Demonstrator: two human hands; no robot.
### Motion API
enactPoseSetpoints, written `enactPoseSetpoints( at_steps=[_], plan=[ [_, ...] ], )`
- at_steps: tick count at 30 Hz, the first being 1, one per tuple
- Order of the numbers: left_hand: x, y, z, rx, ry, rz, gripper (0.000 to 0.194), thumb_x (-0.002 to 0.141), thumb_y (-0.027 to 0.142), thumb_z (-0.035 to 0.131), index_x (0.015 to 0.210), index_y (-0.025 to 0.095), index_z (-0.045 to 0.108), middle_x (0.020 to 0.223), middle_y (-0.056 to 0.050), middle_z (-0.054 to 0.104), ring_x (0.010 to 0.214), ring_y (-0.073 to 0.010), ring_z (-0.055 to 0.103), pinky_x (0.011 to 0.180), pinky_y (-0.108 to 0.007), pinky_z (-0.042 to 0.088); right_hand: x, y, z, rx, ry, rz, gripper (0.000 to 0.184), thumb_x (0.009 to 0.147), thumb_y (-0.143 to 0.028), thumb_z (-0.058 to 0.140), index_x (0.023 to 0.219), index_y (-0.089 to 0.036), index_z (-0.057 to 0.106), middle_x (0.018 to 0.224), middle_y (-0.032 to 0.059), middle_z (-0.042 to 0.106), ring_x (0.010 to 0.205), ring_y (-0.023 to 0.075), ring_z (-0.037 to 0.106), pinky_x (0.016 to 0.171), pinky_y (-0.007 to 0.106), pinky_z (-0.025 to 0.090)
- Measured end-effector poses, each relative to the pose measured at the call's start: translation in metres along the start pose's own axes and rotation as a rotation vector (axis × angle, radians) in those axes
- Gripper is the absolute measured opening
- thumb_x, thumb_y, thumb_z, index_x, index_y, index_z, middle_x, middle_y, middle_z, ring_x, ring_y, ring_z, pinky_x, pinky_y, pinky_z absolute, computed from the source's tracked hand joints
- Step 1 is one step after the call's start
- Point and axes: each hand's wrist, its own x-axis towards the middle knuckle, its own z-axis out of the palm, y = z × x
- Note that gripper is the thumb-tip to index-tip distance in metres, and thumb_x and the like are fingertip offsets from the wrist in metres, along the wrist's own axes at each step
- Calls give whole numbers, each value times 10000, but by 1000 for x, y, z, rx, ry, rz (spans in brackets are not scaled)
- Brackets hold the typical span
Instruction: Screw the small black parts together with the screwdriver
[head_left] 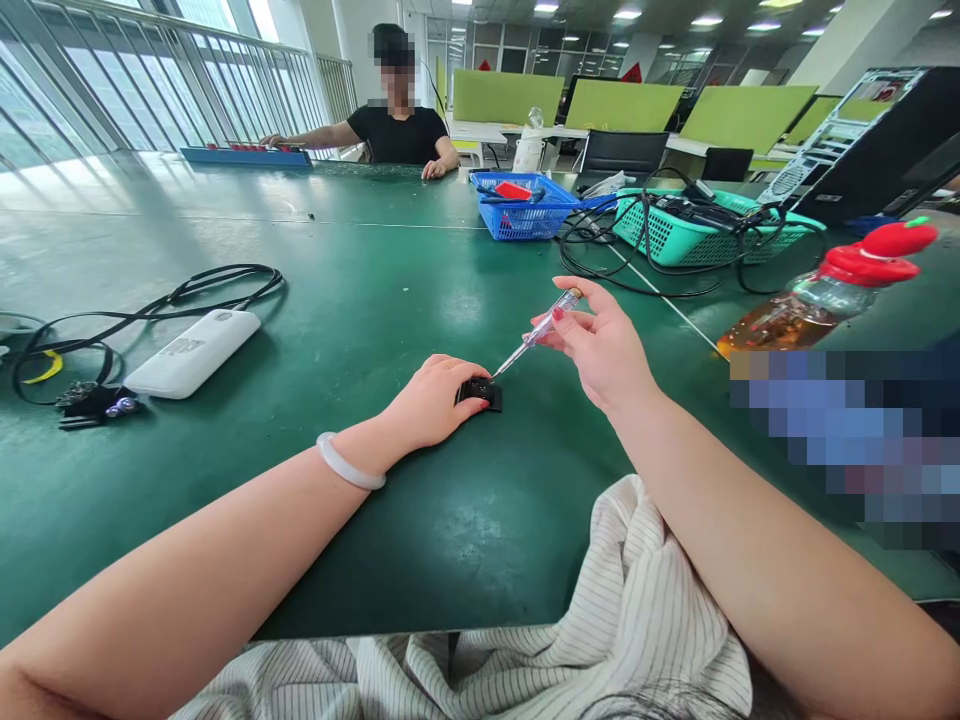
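On the green table top (pixel 465 530), my left hand (pixel 429 402) holds down a small black part (pixel 491 393), its fingers and thumb closed around the sides. What kind of part it is I cannot make out, as the fingers cover much of it. My right hand (pixel 604 345) grips a screwdriver (pixel 536 332) with a clear handle, slanting down to the left. A fingertip rests near the handle's end cap. The driver's tip meets the black part's upper right edge or sits just beside it.
At left lie a white power bank (pixel 196 352) and black cables (pixel 169 310). Blue (pixel 529 218) and teal (pixel 656 235) baskets hold tools and cords farther back. A red-lidded bottle (pixel 806 310) is on the right. Across the table, a person (pixel 401 135) reaches toward a blue tray (pixel 247 157).
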Motion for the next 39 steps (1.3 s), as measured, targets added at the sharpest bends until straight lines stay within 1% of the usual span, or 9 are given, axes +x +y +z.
enactPoseSetpoints(
  at_steps=[2, 5, 10, 13, 18, 21, 25, 33, 39],
  plan=[
    [0, 0, 0, -4, -2, -1, 363, 943, 379, 617, 1263, 221, 686, 1261, -82, 723, 1282, -317, 560, 1166, -511, 434, 2, 0, 0, 17, 51, 86, 324, 889, -220, 648, 1200, -299, 600, 758, -61, 751, 734, 145, 755, 937, 407, 618],
    [0, -1, 0, -13, -1, 4, 355, 942, 387, 608, 1252, 233, 687, 1254, -77, 725, 1281, -318, 562, 1164, -520, 434, 3, 1, -1, 25, 87, 177, 287, 920, -196, 609, 1188, -298, 591, 762, -67, 748, 719, 128, 757, 918, 377, 610],
    [1, -2, 0, -21, 6, 5, 355, 933, 395, 615, 1240, 233, 685, 1248, -81, 728, 1287, -324, 566, 1163, -532, 439, 3, 3, -2, 22, 123, 291, 196, 948, -188, 601, 1116, -290, 585, 783, -77, 731, 687, 107, 755, 921, 350, 599],
    [1, -2, 0, -19, 4, 4, 355, 922, 386, 627, 1234, 227, 683, 1250, -86, 728, 1288, -327, 568, 1159, -533, 441, 1, 3, 1, 9, 111, 343, 141, 942, -210, 634, 1058, -275, 588, 770, -78, 706, 648, 108, 746, 917, 356, 607],
    [1, -1, 1, -26, 10, 3, 345, 915, 385, 633, 1221, 233, 680, 1244, -81, 729, 1277, -325, 574, 1147, -531, 449, -1, 2, 4, 2, 79, 297, 169, 921, -201, 632, 1067, -275, 590, 820, -71, 708, 654, 109, 743, 954, 385, 611],
    [0, -1, 1, -25, 8, -4, 351, 920, 386, 632, 1230, 228, 677, 1252, -79, 727, 1272, -319, 573, 1147, -518, 447, -1, 2, 4, 37, 69, 254, 204, 920, -173, 611, 1095, -272, 580, 823, -55, 728, 705, 115, 749, 970, 388, 604],
    [0, -1, 0, -35, 7, -1, 362, 925, 403, 628, 1241, 232, 678, 1250, -68, 729, 1268, -318, 567, 1149, -514, 442, 0, 2, 3, 77, 92, 209, 196, 909, -150, 596, 1065, -267, 582, 813, -43, 733, 800, 126, 755, 970, 384, 603],
    [0, 0, 0, -39, 12, 4, 356, 922, 409, 634, 1227, 236, 699, 1205, -66, 742, 1254, -319, 568, 1147, -517, 441, 2, 5, -1, 66, 82, 97, 286, 847, -214, 643, 1113, -297, 582, 815, -47, 716, 872, 160, 752, 970, 424, 591],
    [0, 0, 0, -38, 16, 7, 357, 920, 406, 635, 1231, 243, 697, 1210, -68, 740, 1265, -321, 565, 1151, -520, 439, 2, 6, -2, 56, 64, 71, 290, 851, -226, 636, 1125, -304, 581, 798, -45, 723, 826, 163, 745, 967, 429, 587]
  ],
)
